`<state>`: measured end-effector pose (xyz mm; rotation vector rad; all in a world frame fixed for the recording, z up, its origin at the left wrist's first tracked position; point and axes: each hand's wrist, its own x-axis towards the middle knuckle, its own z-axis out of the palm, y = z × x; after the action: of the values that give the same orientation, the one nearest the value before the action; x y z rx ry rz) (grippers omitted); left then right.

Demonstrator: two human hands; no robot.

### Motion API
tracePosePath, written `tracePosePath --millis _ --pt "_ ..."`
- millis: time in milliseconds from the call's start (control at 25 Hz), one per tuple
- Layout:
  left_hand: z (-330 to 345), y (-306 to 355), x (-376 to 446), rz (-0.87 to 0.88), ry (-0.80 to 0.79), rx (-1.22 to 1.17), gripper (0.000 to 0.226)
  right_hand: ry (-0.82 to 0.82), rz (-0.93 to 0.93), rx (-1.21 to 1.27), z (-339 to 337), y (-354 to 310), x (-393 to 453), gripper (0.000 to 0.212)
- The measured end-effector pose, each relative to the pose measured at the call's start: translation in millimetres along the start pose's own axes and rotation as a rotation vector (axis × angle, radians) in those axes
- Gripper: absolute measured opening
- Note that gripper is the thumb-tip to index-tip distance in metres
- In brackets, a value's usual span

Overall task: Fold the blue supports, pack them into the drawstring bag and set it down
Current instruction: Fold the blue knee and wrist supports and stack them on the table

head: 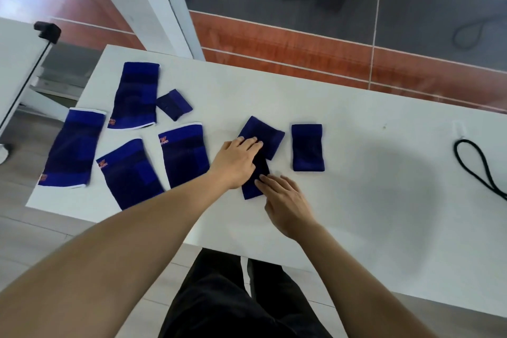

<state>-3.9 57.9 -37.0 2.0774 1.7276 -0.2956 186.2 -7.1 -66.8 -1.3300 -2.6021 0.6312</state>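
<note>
- My left hand (238,162) lies flat on a blue support (259,156) at the middle of the white counter (356,200), fingers straight and close together, pressing the cloth's upper part, which lies at an angle to the lower strip.
- My right hand (285,203) rests at the same support's lower end, its fingers (267,182) straight and touching the cloth's near edge.
- Just right of that support lies a folded support (307,147), a neat upright rectangle, apart from both hands.
- Left of that support, four long supports (183,155) lie flat and unfolded, some showing orange logos and white hems.
- A small folded piece (174,104) sits above them, beside the farthest long one.
- Far right of that support, a black cord (476,170) loops on the counter toward its edge; I cannot tell whether a bag is attached.
</note>
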Motion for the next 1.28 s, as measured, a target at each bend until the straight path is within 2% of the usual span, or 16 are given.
tracePosePath --millis 160,280,360,480,520,600,720,920,1040,1120,1280 --pt "0 -25 3 -0.181 0.07 0.054 0.06 -0.005 0.096 -0.029 5 6 -5 0.051" --pt "6 -33 -1 -0.238 0.107 0.011 0.061 0.035 0.128 -0.017 0 7 -8 0.049" --pt "7 -26 -5 -0.227 0.247 -0.053 0.055 0.107 0.193 0.004 -5 8 -10 0.046" --pt "16 -8 -13 -0.07 0.367 -0.162 0.041 0.197 0.468 0.017 -11 9 -16 0.025" --pt "19 -3 -15 -0.026 0.353 -0.204 0.04 0.189 0.557 0.021 -12 8 -16 0.022" --pt "25 5 -15 -0.02 0.284 -0.266 0.043 0.148 0.654 0.039 -10 5 -13 0.029" --pt "29 12 -8 -0.088 0.255 -0.282 0.051 0.104 0.689 0.105 -9 -1 0 0.031" --pt "26 10 -5 -0.116 0.254 -0.343 0.062 0.077 0.749 0.228 -8 -5 7 0.014" --pt "21 8 2 -0.183 0.226 -0.511 0.059 0.148 0.705 0.308 -14 -5 6 0.009" --pt "14 11 10 -0.202 0.24 -0.667 0.053 0.222 0.697 0.409 -24 -3 7 0.014" --pt "-20 35 37 -0.162 0.222 -0.925 0.054 0.364 0.807 0.587 -49 17 11 0.025"
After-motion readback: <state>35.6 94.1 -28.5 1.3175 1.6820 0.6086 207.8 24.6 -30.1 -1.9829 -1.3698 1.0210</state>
